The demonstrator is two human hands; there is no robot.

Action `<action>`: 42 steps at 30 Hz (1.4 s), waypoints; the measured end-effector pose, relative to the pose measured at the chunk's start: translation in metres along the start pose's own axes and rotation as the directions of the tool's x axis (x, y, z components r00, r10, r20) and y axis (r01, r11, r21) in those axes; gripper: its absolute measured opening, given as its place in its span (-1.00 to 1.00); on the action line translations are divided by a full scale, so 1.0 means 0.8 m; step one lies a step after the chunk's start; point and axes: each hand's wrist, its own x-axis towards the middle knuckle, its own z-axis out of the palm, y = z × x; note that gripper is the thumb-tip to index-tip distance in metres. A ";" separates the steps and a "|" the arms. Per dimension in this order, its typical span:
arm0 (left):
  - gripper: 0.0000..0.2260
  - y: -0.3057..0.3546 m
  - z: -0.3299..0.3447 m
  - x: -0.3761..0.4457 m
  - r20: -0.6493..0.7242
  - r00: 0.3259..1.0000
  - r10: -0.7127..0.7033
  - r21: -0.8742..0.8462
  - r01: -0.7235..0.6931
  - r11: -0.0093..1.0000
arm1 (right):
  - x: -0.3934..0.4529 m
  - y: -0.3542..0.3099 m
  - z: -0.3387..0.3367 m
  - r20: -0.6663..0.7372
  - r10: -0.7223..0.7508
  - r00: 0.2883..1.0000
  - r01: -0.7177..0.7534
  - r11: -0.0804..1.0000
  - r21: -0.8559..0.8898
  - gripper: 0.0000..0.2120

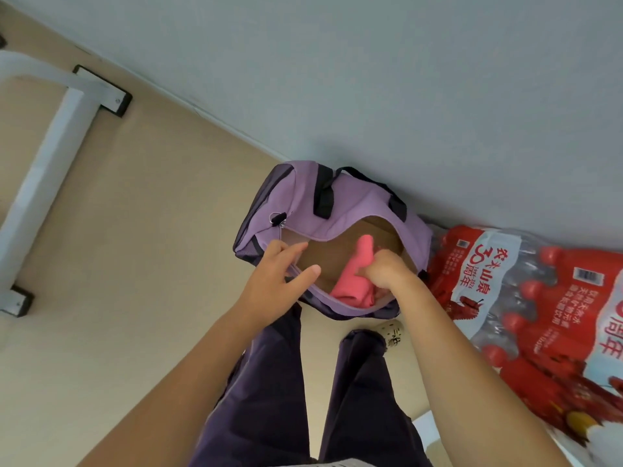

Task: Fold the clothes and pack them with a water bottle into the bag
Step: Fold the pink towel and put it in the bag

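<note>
Right hand curled around pink folded garment, gripping near mid-length, inside the open purple bag on the floor. Long axis running from near rim toward far wall. Left hand relaxed, fingers spread on bag's near rim.

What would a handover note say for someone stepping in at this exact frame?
Left hand: fingers relaxed, holding the near edge of the purple bag open.
Right hand: grips the folded pink garment, pushing it into the bag's opening.
Bag sits unzipped on the floor by the wall; a wrapped pack of water bottles lies right beside it.
Done: pink garment folded, partly in.
Left: seat the garment, add a bottle; other clothes not visible.
</note>
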 end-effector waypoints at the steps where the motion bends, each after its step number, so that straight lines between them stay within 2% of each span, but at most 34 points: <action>1: -0.53 0.000 0.000 0.000 -0.008 1.000 -0.002 -0.006 0.002 1.000 | 0.004 0.005 0.005 -0.062 -0.080 0.995 0.089 0.985 0.145 -0.69; 2: -0.54 -0.001 0.001 0.000 -0.013 1.000 0.000 -0.009 0.000 1.000 | 0.005 0.007 0.010 -0.127 -0.156 0.980 0.189 0.928 0.322 -0.75; 3: -0.55 -0.001 0.002 0.000 -0.015 1.000 0.001 -0.012 -0.001 1.000 | 0.002 0.007 0.014 -0.177 -0.210 0.961 0.272 0.818 0.507 -0.80; 4: -0.56 -0.001 0.003 -0.001 -0.016 1.000 0.001 -0.015 -0.001 1.000 | 0.001 0.005 0.016 -0.209 -0.250 0.945 0.324 0.654 0.684 -0.81; 5: -0.57 -0.001 0.004 -0.002 -0.017 1.000 0.000 -0.018 -0.001 1.000 | 0.001 0.004 0.016 -0.220 -0.274 0.936 0.325 0.439 0.838 -0.80; 6: -0.56 -0.001 0.005 -0.003 -0.017 1.000 0.001 -0.020 -0.001 1.000 | 0.002 0.002 0.015 -0.214 -0.291 0.932 0.282 0.216 0.935 -0.78; 7: -0.55 -0.001 0.006 -0.004 -0.017 1.000 0.002 -0.022 -0.003 1.000 | 0.004 0.002 0.014 -0.209 -0.304 0.930 0.234 0.047 0.971 -0.78; 8: -0.55 -0.001 0.007 -0.005 -0.016 1.000 0.005 -0.025 -0.005 1.000 | 0.007 0.002 0.013 -0.215 -0.307 0.927 0.218 -0.027 0.976 -0.78; 9: -0.56 -0.001 0.008 -0.006 -0.014 1.000 0.007 -0.025 -0.007 1.000 | 0.010 0.003 0.013 -0.224 -0.297 0.928 0.235 0.001 0.972 -0.78; 10: -0.57 0.000 0.009 -0.006 -0.013 1.000 0.009 -0.024 -0.010 1.000 | 0.013 0.004 0.016 -0.229 -0.275 0.934 0.267 0.107 0.958 -0.78; 12: -0.59 0.002 0.010 -0.007 -0.014 1.000 0.015 -0.027 -0.015 1.000 | 0.022 0.008 0.025 -0.208 -0.196 0.958 0.273 0.416 0.867 -0.74; 14: -0.59 0.003 0.009 -0.007 -0.019 1.000 0.021 -0.035 -0.021 0.999 | 0.032 0.011 0.034 -0.114 -0.125 0.986 0.168 0.646 0.745 -0.67; 16: -0.59 0.002 0.009 -0.007 -0.021 1.000 0.024 -0.037 -0.024 0.999 | 0.041 0.011 0.042 -0.017 -0.066 0.998 0.060 0.740 0.670 -0.64; 18: -0.57 0.002 0.009 -0.009 -0.021 1.000 0.017 -0.046 -0.018 0.999 | 0.049 0.010 0.053 0.033 -0.020 0.999 -0.006 0.754 0.656 -0.64; 22: -0.58 -0.001 0.013 -0.012 -0.025 1.000 0.011 -0.078 -0.013 0.997 | 0.062 0.010 0.076 0.076 -0.116 0.990 0.010 0.609 0.793 -0.71; 28: -0.54 -0.005 0.018 -0.013 -0.019 1.000 -0.002 -0.116 0.000 0.993 | 0.078 0.006 0.098 0.022 -0.018 1.000 -0.009 0.517 0.856 -0.51; 30: -0.52 -0.007 0.018 -0.013 -0.013 1.000 0.001 -0.109 -0.003 0.994 | 0.083 -0.001 0.100 -0.017 -0.011 1.000 0.020 0.484 0.875 -0.60; 33: -0.52 -0.009 0.016 -0.012 -0.009 1.000 0.009 -0.091 -0.010 0.996 | 0.089 -0.015 0.100 -0.006 -0.117 0.993 0.051 0.389 0.920 -0.67; 38: -0.60 -0.006 0.018 -0.007 0.000 1.000 0.015 -0.027 -0.015 1.000 | 0.088 -0.001 0.087 0.007 -0.035 0.999 0.013 0.528 0.849 -0.48; 40: -0.60 0.000 0.019 -0.007 0.018 1.000 0.010 0.008 -0.010 1.000 | 0.071 0.011 0.072 -0.062 -0.048 0.997 0.078 0.661 0.746 -0.45; 42: -0.61 0.009 0.020 -0.008 0.035 0.999 0.003 0.086 -0.006 0.996 | 0.042 0.028 0.051 -0.138 -0.087 0.987 0.155 0.759 0.632 -0.52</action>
